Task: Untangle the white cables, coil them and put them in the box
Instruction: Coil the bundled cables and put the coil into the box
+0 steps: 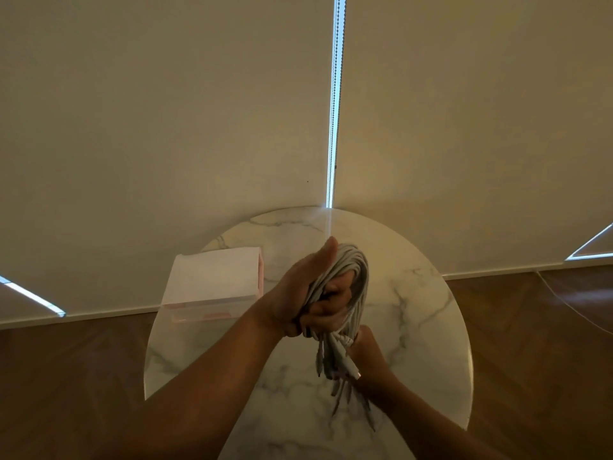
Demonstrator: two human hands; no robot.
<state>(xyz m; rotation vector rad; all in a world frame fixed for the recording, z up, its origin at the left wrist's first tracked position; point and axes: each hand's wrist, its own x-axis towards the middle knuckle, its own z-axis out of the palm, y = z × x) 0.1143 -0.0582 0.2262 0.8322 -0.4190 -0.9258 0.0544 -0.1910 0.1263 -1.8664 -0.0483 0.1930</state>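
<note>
Two hands, the left hand (300,287) and the right hand (335,302), meet above one round marble table (414,327), closed together around one bundle of white cables (356,270); the strands in it lie too close together to be counted, and of the connector ends (345,360) hanging below the hands several can be seen but no sure number made out. One box (212,282) stands on the table, to the left of the hands. Behind the table hang two pale roller blinds (166,111), with one bead chain (337,94) in the bright gap between them.
</note>
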